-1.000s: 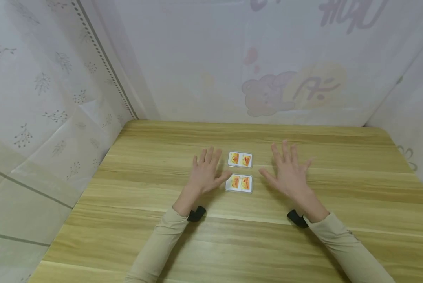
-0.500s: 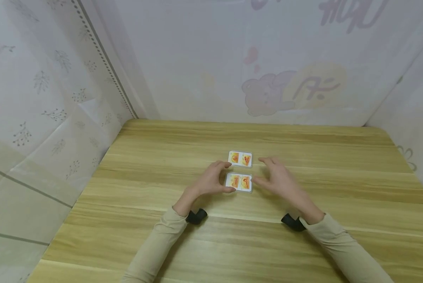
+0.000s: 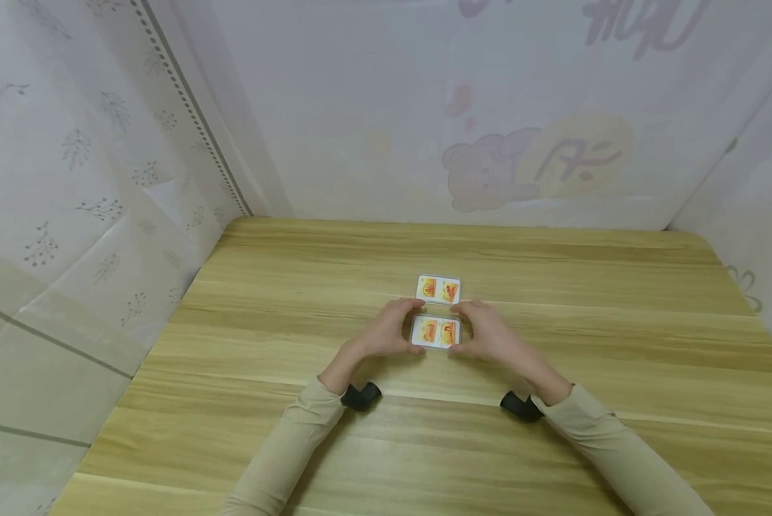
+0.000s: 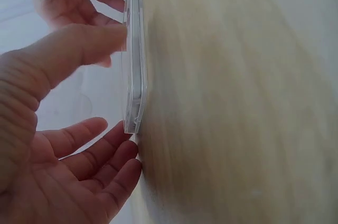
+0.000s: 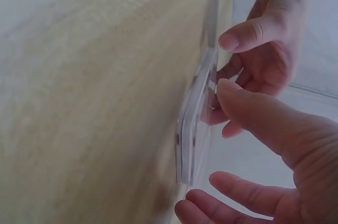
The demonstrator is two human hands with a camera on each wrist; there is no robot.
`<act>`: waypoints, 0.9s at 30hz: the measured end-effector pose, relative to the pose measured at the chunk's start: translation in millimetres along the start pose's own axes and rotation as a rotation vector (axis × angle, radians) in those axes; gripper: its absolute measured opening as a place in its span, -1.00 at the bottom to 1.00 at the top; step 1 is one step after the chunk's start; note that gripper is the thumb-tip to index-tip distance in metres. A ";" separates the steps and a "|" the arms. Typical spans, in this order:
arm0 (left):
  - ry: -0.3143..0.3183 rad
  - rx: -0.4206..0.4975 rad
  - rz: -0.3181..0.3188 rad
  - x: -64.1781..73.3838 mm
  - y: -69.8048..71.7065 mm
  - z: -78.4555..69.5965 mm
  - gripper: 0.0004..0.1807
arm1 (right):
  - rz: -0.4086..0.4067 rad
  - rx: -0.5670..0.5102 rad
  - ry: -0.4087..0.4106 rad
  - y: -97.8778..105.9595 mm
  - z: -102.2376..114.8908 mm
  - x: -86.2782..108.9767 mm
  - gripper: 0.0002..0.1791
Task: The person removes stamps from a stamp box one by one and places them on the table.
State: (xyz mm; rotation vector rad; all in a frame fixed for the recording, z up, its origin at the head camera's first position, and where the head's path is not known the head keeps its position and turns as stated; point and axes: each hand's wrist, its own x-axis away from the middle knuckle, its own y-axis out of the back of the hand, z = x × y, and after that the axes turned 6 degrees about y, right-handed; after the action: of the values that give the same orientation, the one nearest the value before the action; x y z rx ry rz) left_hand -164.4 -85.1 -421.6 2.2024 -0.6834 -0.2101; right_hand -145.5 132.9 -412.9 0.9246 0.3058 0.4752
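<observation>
Two flat clear cases, each showing two orange-and-yellow pictures on white, lie one behind the other on the wooden table (image 3: 386, 430). Around the left end of the near case (image 3: 436, 332) curves my left hand (image 3: 386, 330), thumb at its front edge, fingers by its back edge. My right hand (image 3: 492, 333) mirrors this at the right end. In the left wrist view, the left thumb overlaps the side of the near case (image 4: 136, 60) and fingertips are right at its corner. The right wrist view shows the right index fingertip apart from the case (image 5: 195, 113).
The far case (image 3: 439, 289) lies just behind both hands' fingertips. Black wrist cameras sit under the left wrist (image 3: 361, 396) and the right wrist (image 3: 521, 406). A pale printed curtain (image 3: 360, 107) hangs behind the table.
Both hands have come inward from spread fingers above the table to either end of the near case, fingers now curving. The two cases have stayed in place.
</observation>
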 end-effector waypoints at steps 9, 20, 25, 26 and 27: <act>0.014 -0.019 0.002 -3.0 -1.1 0.5 -0.21 | 0.045 0.024 0.016 -4.7 4.0 -5.5 -0.26; 0.031 -0.006 -0.006 -4.8 -0.6 1.3 -0.27 | 0.048 0.030 0.041 -6.1 4.6 -8.7 -0.37; 0.033 -0.011 0.000 -5.3 -0.8 2.0 -0.28 | 0.051 0.034 0.050 -6.8 3.8 -8.5 -0.38; 0.033 -0.014 0.001 -5.6 -1.0 2.4 -0.28 | 0.053 0.034 0.049 -6.7 3.8 -8.4 -0.38; 0.032 -0.016 0.002 -5.6 -1.1 2.5 -0.28 | 0.054 0.036 0.051 -6.8 3.6 -8.4 -0.38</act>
State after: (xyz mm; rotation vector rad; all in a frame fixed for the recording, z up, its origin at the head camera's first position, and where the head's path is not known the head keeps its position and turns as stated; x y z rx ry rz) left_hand -169.6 -83.2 -424.5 2.1849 -0.6639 -0.1788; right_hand -149.3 122.7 -416.1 0.9589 0.3375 0.5447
